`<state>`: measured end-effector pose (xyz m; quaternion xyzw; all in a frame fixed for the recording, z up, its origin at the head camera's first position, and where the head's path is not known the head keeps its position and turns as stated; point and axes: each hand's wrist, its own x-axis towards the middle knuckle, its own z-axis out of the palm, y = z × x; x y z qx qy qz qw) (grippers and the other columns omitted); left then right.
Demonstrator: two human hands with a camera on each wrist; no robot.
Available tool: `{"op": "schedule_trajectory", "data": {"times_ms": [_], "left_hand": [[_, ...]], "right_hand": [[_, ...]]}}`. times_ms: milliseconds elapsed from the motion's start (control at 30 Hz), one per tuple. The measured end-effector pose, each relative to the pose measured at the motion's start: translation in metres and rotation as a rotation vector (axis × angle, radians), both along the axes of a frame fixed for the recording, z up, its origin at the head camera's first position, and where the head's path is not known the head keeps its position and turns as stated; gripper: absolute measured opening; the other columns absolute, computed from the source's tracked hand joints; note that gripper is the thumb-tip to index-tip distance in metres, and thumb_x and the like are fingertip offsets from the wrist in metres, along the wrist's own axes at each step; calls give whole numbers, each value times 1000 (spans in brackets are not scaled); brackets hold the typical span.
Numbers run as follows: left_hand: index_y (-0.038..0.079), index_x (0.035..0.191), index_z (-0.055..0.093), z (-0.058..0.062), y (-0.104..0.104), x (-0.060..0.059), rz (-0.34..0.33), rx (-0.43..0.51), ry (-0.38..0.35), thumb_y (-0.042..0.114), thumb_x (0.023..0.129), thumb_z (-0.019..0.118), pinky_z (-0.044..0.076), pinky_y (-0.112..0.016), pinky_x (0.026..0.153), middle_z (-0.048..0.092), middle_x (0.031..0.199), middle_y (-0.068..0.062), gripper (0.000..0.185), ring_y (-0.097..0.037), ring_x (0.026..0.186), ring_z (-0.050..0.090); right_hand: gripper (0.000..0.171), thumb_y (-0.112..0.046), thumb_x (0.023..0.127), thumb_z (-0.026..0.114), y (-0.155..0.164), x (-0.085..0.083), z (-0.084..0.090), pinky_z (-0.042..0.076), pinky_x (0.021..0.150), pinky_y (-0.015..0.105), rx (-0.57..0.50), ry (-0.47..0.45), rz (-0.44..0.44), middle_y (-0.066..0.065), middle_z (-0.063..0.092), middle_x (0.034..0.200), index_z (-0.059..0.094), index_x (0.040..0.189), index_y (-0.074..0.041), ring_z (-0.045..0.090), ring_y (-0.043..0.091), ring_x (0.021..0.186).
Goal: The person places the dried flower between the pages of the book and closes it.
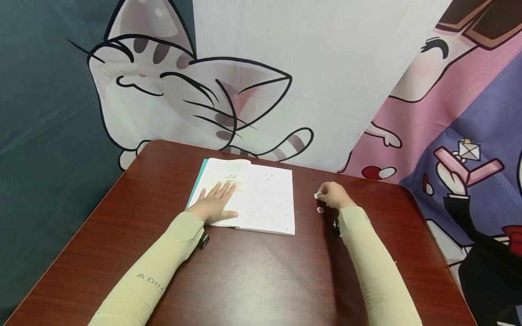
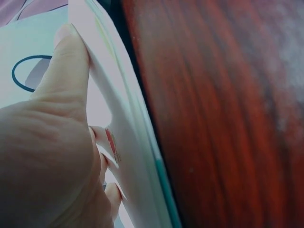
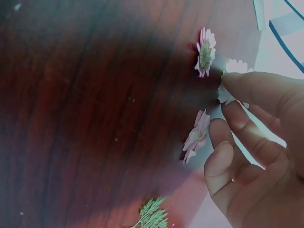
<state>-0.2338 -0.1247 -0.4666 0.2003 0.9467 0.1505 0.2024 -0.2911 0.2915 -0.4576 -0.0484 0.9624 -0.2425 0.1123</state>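
Head view: left hand point(image 1: 215, 204) lies flat on the open book point(image 1: 261, 199) on the left side of the dark red table point(image 1: 253, 271), fingers straight and close together. Right hand point(image 1: 335, 195) is beside the book, fingers curled on a white flower point(image 1: 316, 195); pink flower point(image 1: 320, 209) just below it.

Left wrist: thumb and fingertips point(image 2: 102, 137) press on the page (book edge meets the table).

Right wrist: thumb and forefinger pinch the white flower point(image 3: 233, 66); two pink flowers point(image 3: 205, 52) point(image 3: 195, 135) and a green sprig point(image 3: 153, 216) lie on the table.
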Motion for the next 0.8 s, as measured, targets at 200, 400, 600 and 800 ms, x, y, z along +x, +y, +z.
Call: {"op": "schedule_trajectory", "data": {"times_ms": [200, 400, 600, 800], "left_hand": [[13, 164, 1, 3, 2, 0, -2, 12, -7, 60, 99, 52, -3, -67, 118, -5, 171, -10, 95, -35, 155, -7], [12, 164, 4, 4, 0, 1, -2, 20, 3, 59, 99, 53, -2, -68, 118, -2, 171, -11, 94, -37, 155, -5], [11, 164, 4, 2, 0, 0, -3, 31, -6, 60, 99, 52, -3, -68, 118, -3, 171, -11, 94, -37, 155, -5], [12, 164, 2, 2, 1, -1, -10, 15, -10, 59, 100, 51, -4, -67, 118, -4, 170, -11, 94, -36, 155, -6]], "right_hand": [[10, -7, 92, 71, 2, 5, -2, 48, 68, 35, -33, 69, 24, 6, 67, 80, 68, 83, -5, 58, 22, 73], [11, -10, 93, 73, -5, 12, -2, 48, 80, 41, -104, 106, 32, 5, 68, 81, 69, 84, -6, 60, 24, 81], [7, -11, 94, 73, -20, 18, -2, 52, 75, 38, -194, 97, -13, 10, 69, 93, 69, 92, -6, 62, 26, 86], [7, -10, 94, 73, -35, 22, -2, 52, 55, 33, -291, 82, -61, 11, 68, 91, 71, 97, -4, 58, 23, 70]]}}
